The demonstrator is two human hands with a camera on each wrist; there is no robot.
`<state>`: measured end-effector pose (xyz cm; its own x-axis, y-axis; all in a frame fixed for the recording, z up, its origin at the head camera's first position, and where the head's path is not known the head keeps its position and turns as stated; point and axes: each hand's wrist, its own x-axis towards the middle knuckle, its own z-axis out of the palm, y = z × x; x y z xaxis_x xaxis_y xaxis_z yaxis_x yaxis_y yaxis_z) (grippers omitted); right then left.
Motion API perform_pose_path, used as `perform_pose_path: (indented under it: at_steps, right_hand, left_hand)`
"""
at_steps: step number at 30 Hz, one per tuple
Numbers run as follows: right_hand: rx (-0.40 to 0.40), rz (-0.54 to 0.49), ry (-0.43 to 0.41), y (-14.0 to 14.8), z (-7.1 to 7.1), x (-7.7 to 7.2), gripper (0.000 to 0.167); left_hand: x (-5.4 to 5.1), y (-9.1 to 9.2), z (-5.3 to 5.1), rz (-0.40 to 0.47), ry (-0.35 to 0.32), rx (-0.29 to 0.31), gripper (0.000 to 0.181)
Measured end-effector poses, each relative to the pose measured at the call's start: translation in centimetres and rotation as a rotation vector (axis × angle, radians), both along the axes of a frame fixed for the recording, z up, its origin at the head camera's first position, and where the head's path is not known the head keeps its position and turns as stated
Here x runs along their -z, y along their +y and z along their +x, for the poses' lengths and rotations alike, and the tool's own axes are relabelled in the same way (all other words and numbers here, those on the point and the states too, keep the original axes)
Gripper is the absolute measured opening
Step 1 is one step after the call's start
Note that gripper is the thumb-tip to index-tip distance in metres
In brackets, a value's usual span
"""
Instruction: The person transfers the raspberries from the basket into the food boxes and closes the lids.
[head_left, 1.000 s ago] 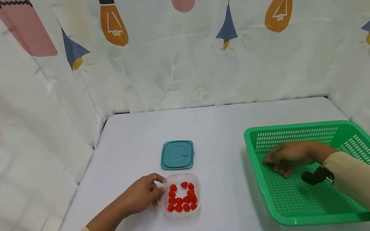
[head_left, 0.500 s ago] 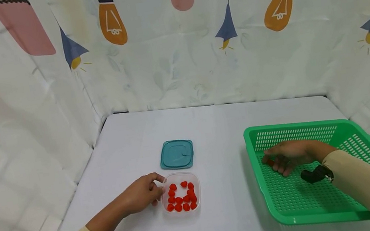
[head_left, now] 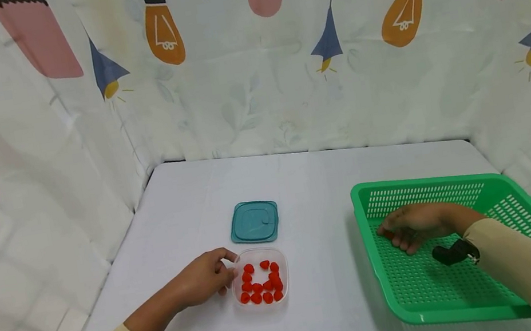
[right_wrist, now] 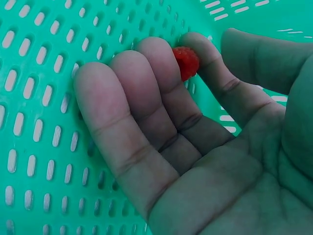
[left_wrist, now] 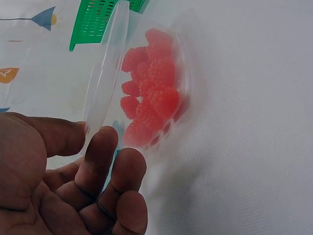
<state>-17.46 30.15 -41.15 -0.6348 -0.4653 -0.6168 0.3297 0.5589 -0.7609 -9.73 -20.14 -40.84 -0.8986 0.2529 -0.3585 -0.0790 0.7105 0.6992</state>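
My left hand [head_left: 206, 277] pinches the near-left rim of a clear plastic container [left_wrist: 105, 73] between thumb and fingertips. Several red raspberries [head_left: 257, 287] lie inside it, seen through the wall in the left wrist view. Down in the green basket [head_left: 420, 317], my right hand [head_left: 417, 222] has its fingers curled near the left side. A single raspberry [right_wrist: 187, 63] sits between the index and middle fingers there, partly hidden by the middle finger. The thumb stands apart from it.
A teal square lid [head_left: 255, 222] lies flat on the white table [head_left: 317, 227] just behind the container. Printed white curtains [head_left: 255, 97] enclose the table at the back and sides. The basket's raised walls surround the right hand.
Both hands stay in nearly the same places. The right thumb and fingers shift slightly around the raspberry, which shows more red half a second ago than now.
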Motion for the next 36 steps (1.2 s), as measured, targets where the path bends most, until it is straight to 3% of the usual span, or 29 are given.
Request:
perform_pose_path:
  at_steps: [36]
  right_hand:
    - [-0.022, -0.010, 0.025, -0.36, 0.20, -0.36, 0.025]
  left_hand:
    - [-0.35, 0.00, 0.33, 0.003, -0.008, -0.004, 0.030]
